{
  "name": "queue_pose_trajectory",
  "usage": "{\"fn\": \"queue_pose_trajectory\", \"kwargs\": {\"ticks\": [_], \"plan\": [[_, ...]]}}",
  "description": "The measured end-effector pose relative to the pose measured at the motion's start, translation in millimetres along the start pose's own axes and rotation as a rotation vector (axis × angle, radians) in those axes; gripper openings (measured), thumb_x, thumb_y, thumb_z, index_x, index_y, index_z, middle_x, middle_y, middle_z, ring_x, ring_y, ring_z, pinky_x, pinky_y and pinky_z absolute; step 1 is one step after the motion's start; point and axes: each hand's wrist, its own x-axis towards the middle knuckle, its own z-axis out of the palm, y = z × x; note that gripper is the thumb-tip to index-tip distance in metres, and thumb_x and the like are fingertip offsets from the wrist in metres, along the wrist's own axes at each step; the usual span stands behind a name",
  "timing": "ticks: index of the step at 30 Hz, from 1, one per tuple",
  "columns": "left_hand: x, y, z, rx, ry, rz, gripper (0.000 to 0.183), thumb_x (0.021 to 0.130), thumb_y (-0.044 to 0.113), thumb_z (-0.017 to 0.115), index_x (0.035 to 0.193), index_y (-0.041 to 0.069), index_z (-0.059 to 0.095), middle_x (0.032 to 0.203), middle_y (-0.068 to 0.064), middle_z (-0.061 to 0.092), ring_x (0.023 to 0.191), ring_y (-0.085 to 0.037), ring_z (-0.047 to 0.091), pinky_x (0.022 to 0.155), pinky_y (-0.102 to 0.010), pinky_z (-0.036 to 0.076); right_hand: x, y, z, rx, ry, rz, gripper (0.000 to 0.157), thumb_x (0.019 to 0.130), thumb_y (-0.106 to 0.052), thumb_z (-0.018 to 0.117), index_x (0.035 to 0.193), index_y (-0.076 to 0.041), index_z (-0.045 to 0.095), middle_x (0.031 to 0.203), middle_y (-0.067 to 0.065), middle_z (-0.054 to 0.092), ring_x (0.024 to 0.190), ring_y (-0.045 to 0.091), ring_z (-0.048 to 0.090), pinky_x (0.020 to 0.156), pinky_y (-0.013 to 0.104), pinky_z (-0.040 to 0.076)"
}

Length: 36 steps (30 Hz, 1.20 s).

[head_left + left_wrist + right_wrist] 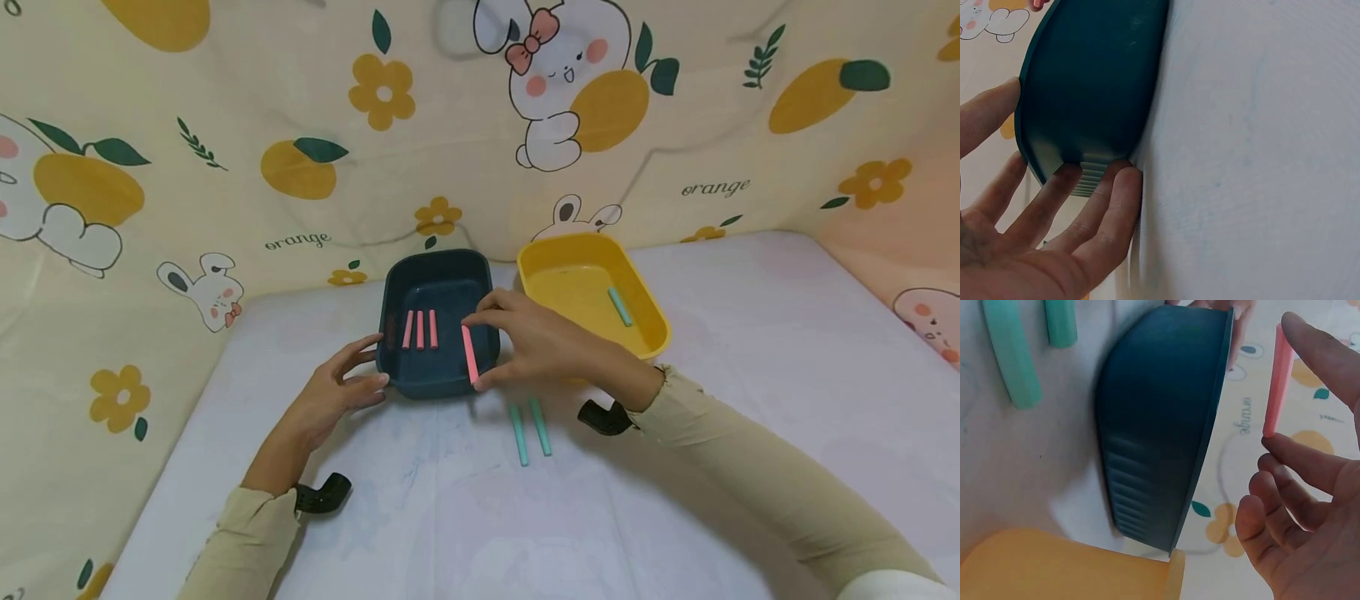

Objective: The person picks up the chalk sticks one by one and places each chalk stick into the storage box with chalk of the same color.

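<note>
My right hand (536, 337) pinches a slim pink stick (470, 354) by its two ends, between thumb and forefinger, above the right side of a dark blue bin (438, 388). In the right wrist view the pink stick (1279, 381) is held apart from the bin wall (1154, 412), the other fingers curled loosely. Three pink sticks (420, 331) lie side by side inside the bin. At the bin's left side rests my left hand (330, 400); its thumb touches the rim and its fairly straight fingers (1125, 194) lie against the wall.
Right of the blue bin stands a yellow bin (654, 333) holding one teal stick (619, 307). Two more teal sticks (520, 436) lie on the white-covered table (465, 517) in front of the bins. A patterned cloth (300, 100) hangs behind.
</note>
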Motion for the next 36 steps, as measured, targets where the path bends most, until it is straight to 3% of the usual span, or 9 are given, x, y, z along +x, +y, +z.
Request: {"fn": "queue_pose_trajectory", "kwargs": {"ticks": [25,36], "plan": [[3.2,-0.2,-2.4,-0.005,-0.005,0.007,0.073,0.094,0.021,0.070,0.156,0.026,0.032,0.157,-0.015,0.034,0.129,-0.034,0.053,0.101,-0.043,0.053,61,11,4.5,0.039,-0.144,0.037,0.079,0.076,-0.056,0.080,0.142,-0.021,0.055,0.140,0.004,0.046,0.125,0.022,0.045,0.107,0.041,0.048],[1.6,-0.6,-1.7,-0.019,-0.003,-0.008,0.074,0.093,0.021,0.070,0.156,0.026,0.031,0.158,-0.014,0.033,0.133,-0.037,0.050,0.101,-0.043,0.053,88,15,11.8,-0.028,-0.188,0.001,0.079,0.079,-0.055,0.078,0.143,-0.015,0.055,0.140,0.008,0.046,0.121,0.022,0.047,0.108,0.038,0.047]]}}
